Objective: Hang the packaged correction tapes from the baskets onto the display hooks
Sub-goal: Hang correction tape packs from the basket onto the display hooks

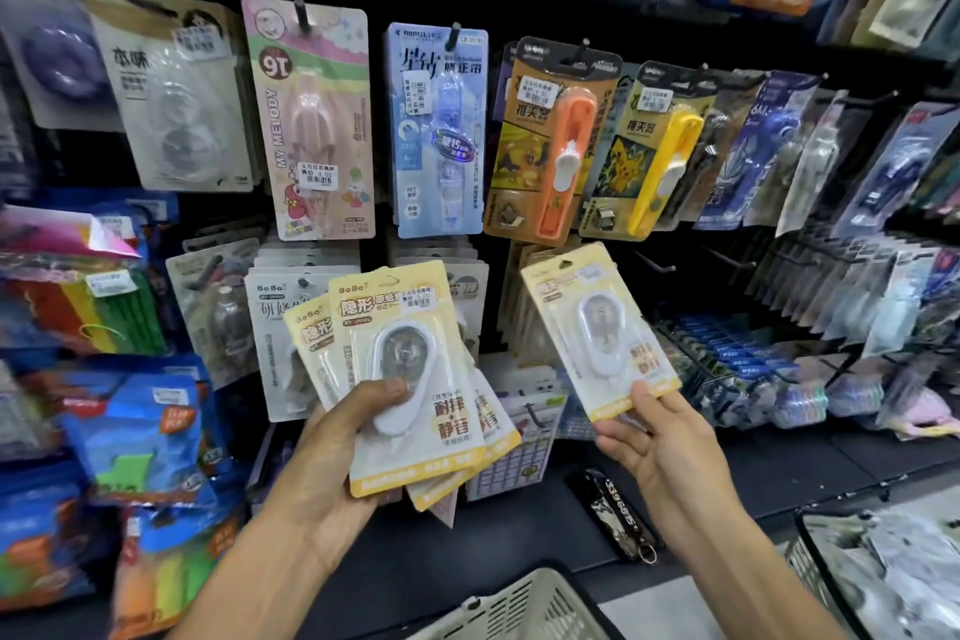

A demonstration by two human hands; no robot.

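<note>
Crowded display hooks [655, 263] face us: our left hand [332, 452] grips a fan of yellow packs [410, 379], our right hand [660, 437] pinches one pack [597, 327] (unhung); most hanging remains.

A stationery shop: price-stickered packs [311, 120] on display hooks [300, 13], baskets [519, 608].

free: bare hook [655, 264] far right, open gap | blocked: hanging packs [311, 120] far left, centre | near: basket [524, 608]
</note>
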